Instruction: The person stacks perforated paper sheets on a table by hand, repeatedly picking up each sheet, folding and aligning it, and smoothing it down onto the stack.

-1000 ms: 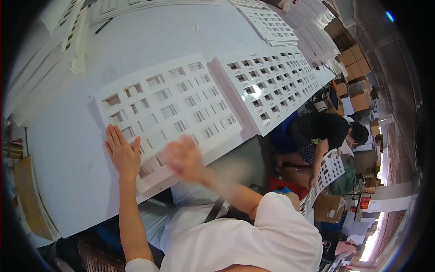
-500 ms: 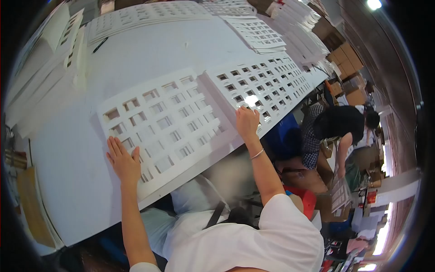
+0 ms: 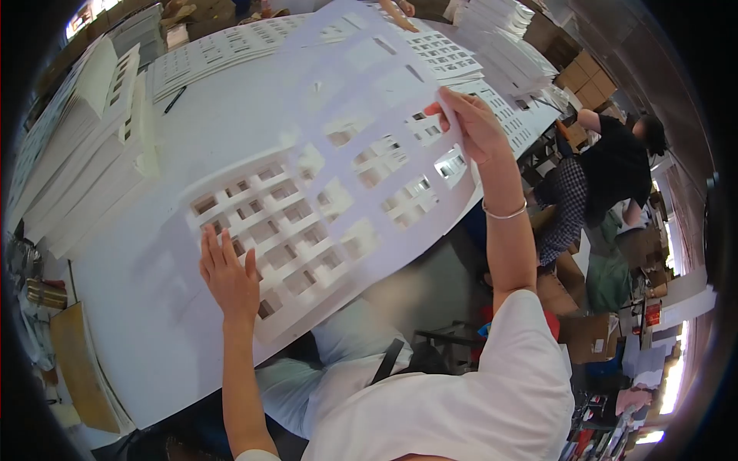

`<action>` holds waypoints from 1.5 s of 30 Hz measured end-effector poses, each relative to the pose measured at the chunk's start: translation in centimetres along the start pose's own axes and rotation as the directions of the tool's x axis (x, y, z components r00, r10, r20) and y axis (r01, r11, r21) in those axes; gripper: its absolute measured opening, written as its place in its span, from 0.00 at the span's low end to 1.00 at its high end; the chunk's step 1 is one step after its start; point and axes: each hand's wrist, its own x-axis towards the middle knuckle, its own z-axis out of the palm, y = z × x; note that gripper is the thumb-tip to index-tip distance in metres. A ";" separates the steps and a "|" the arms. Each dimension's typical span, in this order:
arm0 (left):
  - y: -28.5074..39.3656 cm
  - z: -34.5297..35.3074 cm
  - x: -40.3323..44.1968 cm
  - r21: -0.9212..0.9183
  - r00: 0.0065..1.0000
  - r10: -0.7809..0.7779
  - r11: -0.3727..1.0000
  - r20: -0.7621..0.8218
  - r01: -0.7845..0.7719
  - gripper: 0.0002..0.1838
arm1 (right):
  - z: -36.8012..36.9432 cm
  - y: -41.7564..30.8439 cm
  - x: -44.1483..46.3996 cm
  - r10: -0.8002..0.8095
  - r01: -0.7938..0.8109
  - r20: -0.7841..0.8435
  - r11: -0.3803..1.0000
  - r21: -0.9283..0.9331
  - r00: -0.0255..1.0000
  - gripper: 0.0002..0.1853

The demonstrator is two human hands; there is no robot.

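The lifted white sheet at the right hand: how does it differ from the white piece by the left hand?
The lifted sheet is raised and tilted in the right hand; the lower piece lies on the table, with the left hand at its edge.
The lifted sheet looks thin, while the lower piece looks thicker, its openings showing deep walls.
Both are pale, with rows of rectangular openings.
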 end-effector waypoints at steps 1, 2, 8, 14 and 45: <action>0.3 -0.8 0.5 -0.168 0.999 -0.043 0.985 0.013 0.045 0.29 | -0.7 1.0 0.8 0.039 -0.039 -0.036 0.999 -0.003 0.999 0.19; 0.9 -1.7 1.1 -0.333 0.996 -0.086 0.938 0.030 0.091 0.28 | -1.2 2.9 1.6 0.056 -0.065 -0.113 0.995 -0.074 0.992 0.19; 0.3 -0.5 3.4 -0.693 0.784 -0.418 0.383 0.459 0.610 0.23 | -4.6 20.1 4.5 0.004 -0.124 -0.218 0.831 -0.543 0.976 0.23; 1.4 -0.7 3.7 -0.788 0.684 -0.596 0.133 0.421 0.602 0.21 | -0.3 23.7 3.7 -0.216 -0.069 -0.220 0.545 -0.836 0.951 0.25; -6.4 0.5 6.8 -0.098 0.993 -0.076 0.993 -0.095 0.066 0.36 | 25.9 23.8 -15.6 -0.293 0.888 0.878 0.383 -0.254 0.378 0.37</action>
